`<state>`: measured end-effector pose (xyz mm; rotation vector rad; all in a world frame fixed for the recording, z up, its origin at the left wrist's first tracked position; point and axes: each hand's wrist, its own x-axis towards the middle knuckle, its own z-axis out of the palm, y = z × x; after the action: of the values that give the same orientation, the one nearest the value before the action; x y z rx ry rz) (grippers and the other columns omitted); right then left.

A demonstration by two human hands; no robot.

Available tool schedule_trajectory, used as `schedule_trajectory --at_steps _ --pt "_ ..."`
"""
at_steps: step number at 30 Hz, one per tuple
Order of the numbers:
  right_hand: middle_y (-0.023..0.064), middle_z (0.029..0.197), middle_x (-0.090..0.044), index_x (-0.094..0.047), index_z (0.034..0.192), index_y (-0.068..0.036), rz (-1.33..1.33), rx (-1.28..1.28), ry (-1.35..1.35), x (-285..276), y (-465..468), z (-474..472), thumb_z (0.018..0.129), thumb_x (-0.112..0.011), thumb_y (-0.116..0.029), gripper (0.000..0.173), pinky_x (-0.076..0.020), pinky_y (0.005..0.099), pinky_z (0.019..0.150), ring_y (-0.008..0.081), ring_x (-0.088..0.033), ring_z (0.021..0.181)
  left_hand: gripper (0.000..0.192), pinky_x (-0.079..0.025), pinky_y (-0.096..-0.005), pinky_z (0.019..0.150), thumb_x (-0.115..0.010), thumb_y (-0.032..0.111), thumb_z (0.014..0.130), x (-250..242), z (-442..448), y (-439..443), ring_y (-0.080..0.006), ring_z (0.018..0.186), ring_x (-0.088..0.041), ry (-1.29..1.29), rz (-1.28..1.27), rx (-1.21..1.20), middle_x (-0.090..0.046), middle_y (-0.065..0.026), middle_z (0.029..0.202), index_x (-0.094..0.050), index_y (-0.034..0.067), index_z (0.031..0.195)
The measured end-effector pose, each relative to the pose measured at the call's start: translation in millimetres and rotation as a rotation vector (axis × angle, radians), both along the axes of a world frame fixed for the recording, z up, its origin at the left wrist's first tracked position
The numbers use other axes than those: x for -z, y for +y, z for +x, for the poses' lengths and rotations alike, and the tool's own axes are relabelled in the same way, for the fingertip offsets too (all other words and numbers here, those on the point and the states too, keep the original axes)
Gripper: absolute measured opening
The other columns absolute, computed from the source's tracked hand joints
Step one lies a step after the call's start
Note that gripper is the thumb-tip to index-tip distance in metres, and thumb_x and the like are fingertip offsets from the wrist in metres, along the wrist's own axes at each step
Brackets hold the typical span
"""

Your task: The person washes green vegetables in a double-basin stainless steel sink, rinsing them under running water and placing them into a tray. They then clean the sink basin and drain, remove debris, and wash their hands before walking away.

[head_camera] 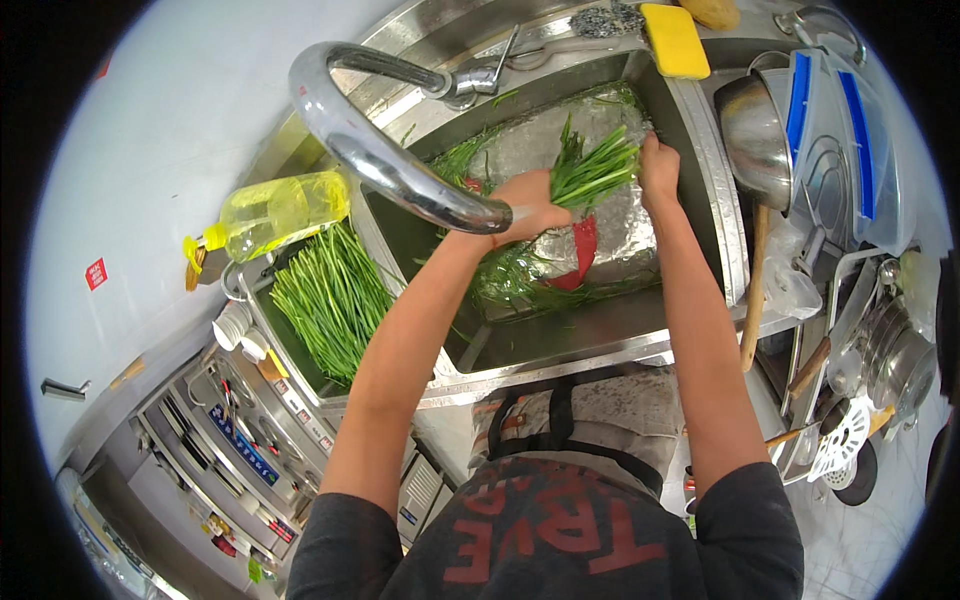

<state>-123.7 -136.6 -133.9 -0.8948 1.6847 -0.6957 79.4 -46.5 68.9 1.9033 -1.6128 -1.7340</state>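
Observation:
My left hand [531, 206], partly behind the faucet spout, grips a bunch of garlic chives [594, 169]. Its pale cut ends point right, towards my right hand [660, 171]. That hand is curled at the right edge of a silvery, water-filled tub [517, 135] in the sink; its fingertips are hidden, so I cannot tell whether it grips the edge or the stalk ends. Loose green leaves [517, 274] float around a red piece [583, 251] in the water. More chives [334, 296] lie piled in the smaller basin on the left.
A curved chrome faucet [352, 142] arches over the sink [525, 360]. A yellow dish-soap bottle [285, 210] lies left of it. A yellow sponge [675, 41] and a steel scrubber [607, 21] rest behind. On the right are a metal pot [754, 142], clear plastic containers [855, 150] and a wooden handle [754, 289].

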Motion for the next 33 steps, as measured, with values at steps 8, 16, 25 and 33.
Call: schedule_trajectory --at_steps 8,16,25,33 --pt "0.0262 0.133 -0.055 -0.060 0.129 -0.012 0.011 -0.990 0.562 -29 79 -53 0.092 -0.060 -0.040 0.047 -0.0426 0.0571 0.102 0.0435 -0.053 0.124 0.056 -0.052 -0.0357 0.081 -0.072 0.014 0.082 -100 102 116 -0.0205 0.090 -0.064 -0.319 -0.064 -0.355 -0.069 -0.0143 0.101 -0.053 -0.001 0.132" --pt "0.0212 0.146 -0.046 -0.049 0.144 -0.014 0.000 -1.207 0.750 -61 126 -63 0.090 -0.068 -0.033 0.060 -0.0327 0.0598 0.111 0.0415 -0.040 0.137 0.063 -0.050 -0.0401 0.090 -0.081 0.025 0.082 -131 208 289 -0.0227 0.102 -0.063 -0.659 -0.056 -0.729 -0.067 -0.0128 0.115 -0.052 -0.002 0.131" --pt "0.0247 0.131 -0.059 -0.052 0.137 -0.007 -0.022 -1.294 0.705 -68 120 -52 0.091 -0.065 -0.027 0.052 -0.0410 0.0561 0.105 0.0401 -0.055 0.124 0.028 -0.052 -0.0429 0.083 -0.066 0.014 0.087 -23 125 298 -0.0337 0.097 -0.064 -1.176 -0.471 -0.314 -0.066 -0.0174 0.106 -0.064 0.000 0.111" --pt "0.0245 0.097 -0.070 -0.056 0.129 -0.005 -0.125 -1.431 0.411 -43 136 84 0.091 -0.063 -0.017 0.040 -0.0518 0.0473 0.083 0.0421 -0.066 0.095 0.028 -0.052 -0.0461 0.081 -0.056 -0.004 0.087 179 62 187 -0.0395 0.097 -0.061 -0.561 -0.281 -0.646 -0.059 -0.0185 0.106 -0.064 0.005 0.111"
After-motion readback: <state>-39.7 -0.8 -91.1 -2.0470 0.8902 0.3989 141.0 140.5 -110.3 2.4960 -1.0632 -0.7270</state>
